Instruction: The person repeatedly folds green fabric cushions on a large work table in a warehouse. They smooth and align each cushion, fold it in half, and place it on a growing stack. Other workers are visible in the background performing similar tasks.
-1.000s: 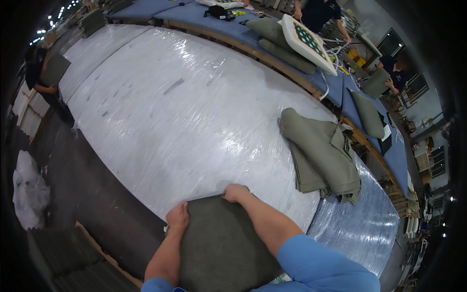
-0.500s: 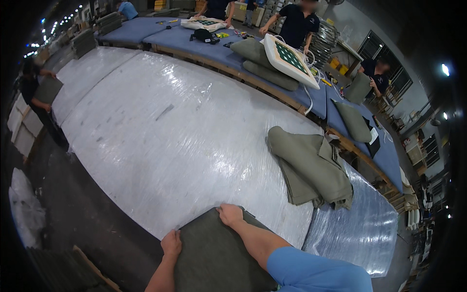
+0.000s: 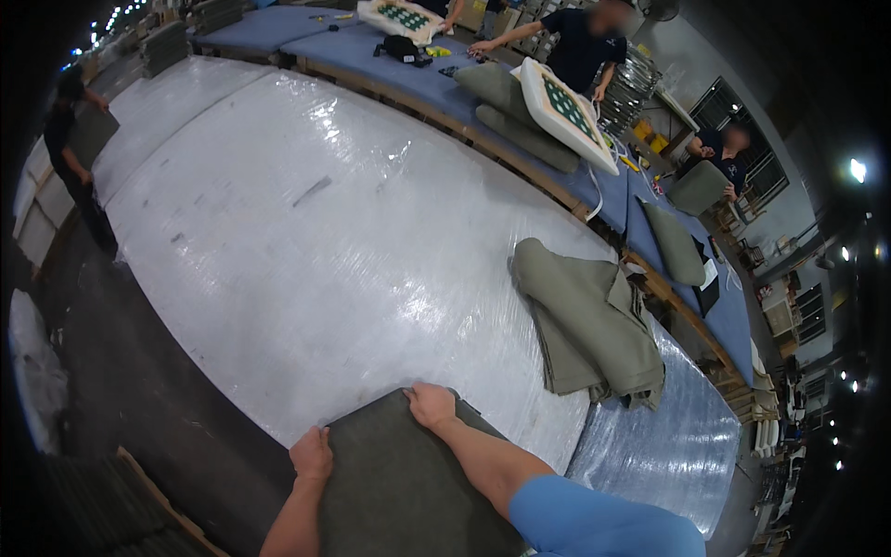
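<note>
A flat, dark grey-green fabric piece that looks like a cushion cover (image 3: 399, 483) lies over the near edge of the plastic-wrapped table (image 3: 278, 241). My left hand (image 3: 311, 453) is closed on its left corner, fingers curled around the edge. Along the far edge, my right hand (image 3: 432, 406) pinches the same piece near its far corner. The near end runs out of the picture below, between my forearms. Farther right on the table rests a loosely folded heap of lighter olive fabric (image 3: 589, 311), apart from both hands.
Beyond the table runs a blue-topped workbench (image 3: 445, 102) with olive cushions (image 3: 524, 139) and a white cushion (image 3: 568, 113). Co-workers stand behind it; another person (image 3: 70, 158) carries a panel at far left. Stacked dark pieces (image 3: 79, 506) stand lower left, near clear plastic (image 3: 37, 362).
Both hands keep their hold; the fabric piece and hands sit slightly farther left in view. The view has shifted a little. A co-worker behind the bench has stretched an arm out to the left.
</note>
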Tool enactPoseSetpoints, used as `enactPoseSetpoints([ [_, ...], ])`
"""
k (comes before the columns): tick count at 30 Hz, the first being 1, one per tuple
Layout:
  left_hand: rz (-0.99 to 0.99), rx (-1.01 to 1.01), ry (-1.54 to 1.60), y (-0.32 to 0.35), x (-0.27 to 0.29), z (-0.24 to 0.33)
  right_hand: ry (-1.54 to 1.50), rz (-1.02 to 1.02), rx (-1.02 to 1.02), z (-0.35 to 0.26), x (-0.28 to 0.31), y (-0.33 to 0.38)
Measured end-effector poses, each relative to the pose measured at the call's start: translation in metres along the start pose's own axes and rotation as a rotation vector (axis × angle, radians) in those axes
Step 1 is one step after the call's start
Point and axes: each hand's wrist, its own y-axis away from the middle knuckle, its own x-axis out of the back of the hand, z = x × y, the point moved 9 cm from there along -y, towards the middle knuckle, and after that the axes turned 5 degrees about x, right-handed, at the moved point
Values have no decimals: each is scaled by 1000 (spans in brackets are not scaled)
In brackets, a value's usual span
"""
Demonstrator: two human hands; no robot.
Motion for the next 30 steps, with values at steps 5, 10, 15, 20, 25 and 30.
enactPoseSetpoints([
  [5,-45,20,-50,-5,-3,-2,37,-50,-8,-2,-10,-5],
  [10,-65,47,-23,-3,-5,-4,44,-69,-12,0,-13,-3],
  [15,-75,51,-52,-5,-6,-2,75,-66,2,-2,-11,-5],
  [20,-74,85,-32,-4,-7,-5,49,-122,-12,-1,-16,-6],
  [25,-66,65,-53,-4,-6,0,46,-103,-3,4,-16,-5],
  [30,-103,51,-80,-1,8,10,19,-153,-40,-3,-8,-8],
])
